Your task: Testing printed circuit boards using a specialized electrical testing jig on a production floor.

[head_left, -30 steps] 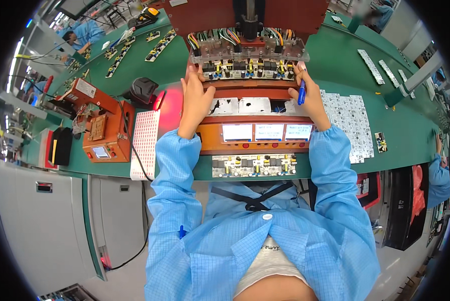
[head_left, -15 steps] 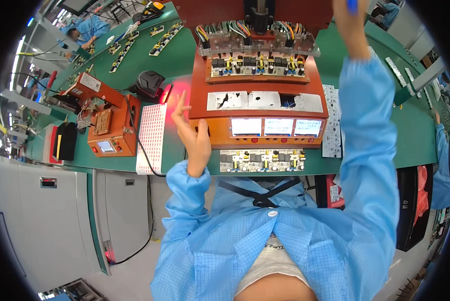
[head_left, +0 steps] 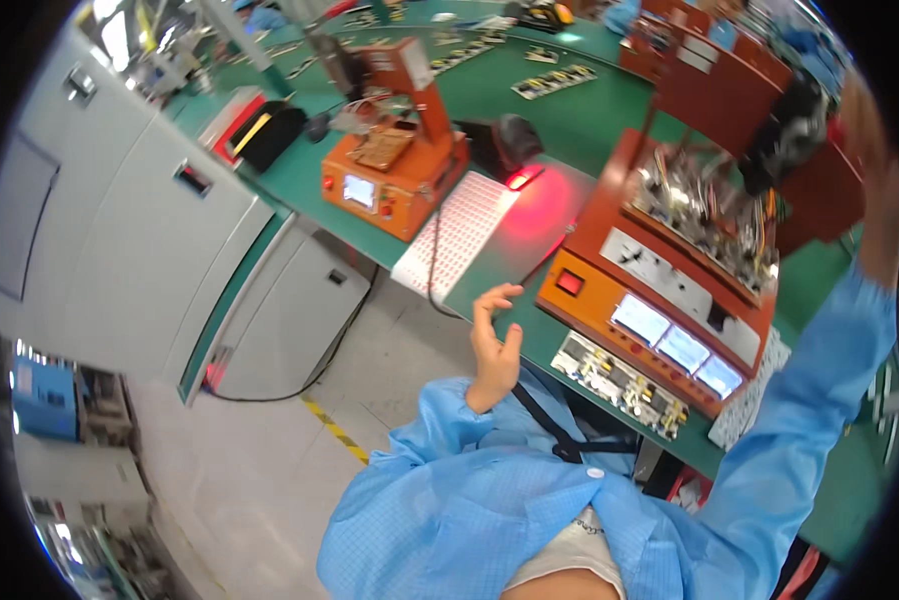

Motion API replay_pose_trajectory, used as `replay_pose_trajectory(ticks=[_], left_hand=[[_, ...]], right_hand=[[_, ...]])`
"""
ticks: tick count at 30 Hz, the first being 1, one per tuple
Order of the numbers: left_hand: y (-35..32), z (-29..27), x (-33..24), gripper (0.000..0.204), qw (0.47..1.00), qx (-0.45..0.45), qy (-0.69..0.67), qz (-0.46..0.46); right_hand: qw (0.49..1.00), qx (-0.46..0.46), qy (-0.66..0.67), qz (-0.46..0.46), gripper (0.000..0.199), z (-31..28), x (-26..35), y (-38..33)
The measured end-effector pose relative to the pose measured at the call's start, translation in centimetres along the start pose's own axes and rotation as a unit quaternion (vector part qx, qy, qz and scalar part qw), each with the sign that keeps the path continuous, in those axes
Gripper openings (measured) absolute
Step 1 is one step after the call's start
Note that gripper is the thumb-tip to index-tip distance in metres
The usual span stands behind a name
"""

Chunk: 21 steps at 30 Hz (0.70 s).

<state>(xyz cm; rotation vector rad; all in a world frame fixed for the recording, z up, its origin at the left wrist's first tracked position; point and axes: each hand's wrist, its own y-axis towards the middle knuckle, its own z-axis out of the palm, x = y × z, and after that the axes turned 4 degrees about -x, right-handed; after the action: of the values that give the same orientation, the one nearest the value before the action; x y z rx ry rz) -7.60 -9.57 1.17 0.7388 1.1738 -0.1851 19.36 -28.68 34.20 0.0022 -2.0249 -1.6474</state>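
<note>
My left hand (head_left: 496,350) hovers just off the bench's front edge, fingers apart and slightly bent, holding nothing. Beside it on the bench lies a strip of circuit boards (head_left: 619,385), in front of an orange test fixture (head_left: 609,322) with three lit screens and a lit red switch (head_left: 569,283). My right arm reaches up past the fixture's right side. At its end, my right hand (head_left: 874,140) is smeared near the red upright plate and the black clamp (head_left: 784,130); its fingers cannot be made out. Wires and probes (head_left: 704,215) crowd over the fixture's bed, blurred.
Left of the fixture, a scanner (head_left: 517,142) casts red light beside a label sheet (head_left: 459,230) crossed by a black cable. A smaller orange tester (head_left: 394,175) stands further left. More board strips (head_left: 554,82) lie at the back. Grey cabinets (head_left: 119,210) fill the left.
My view has swung left and tilted, so the fixture now sits further right. My left hand has drawn back from the fixture's left front, uncovering the red switch. My right arm stays raised.
</note>
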Motion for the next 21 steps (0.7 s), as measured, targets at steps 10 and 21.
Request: replay_pose_trajectory(ticks=[10,21], left_hand=[[-2.2,-1.2,1.7,0.027,0.994,0.025,0.093,0.043],[-5.4,-2.6,2.5,0.018,0.974,0.103,0.187,0.070]], right_hand=[[0.938,0.282,-0.123,-0.161,0.065,7.6,1.5,-14.7],[0.837,0.345,0.049,0.422,0.021,13.1,-0.8,-29.6]])
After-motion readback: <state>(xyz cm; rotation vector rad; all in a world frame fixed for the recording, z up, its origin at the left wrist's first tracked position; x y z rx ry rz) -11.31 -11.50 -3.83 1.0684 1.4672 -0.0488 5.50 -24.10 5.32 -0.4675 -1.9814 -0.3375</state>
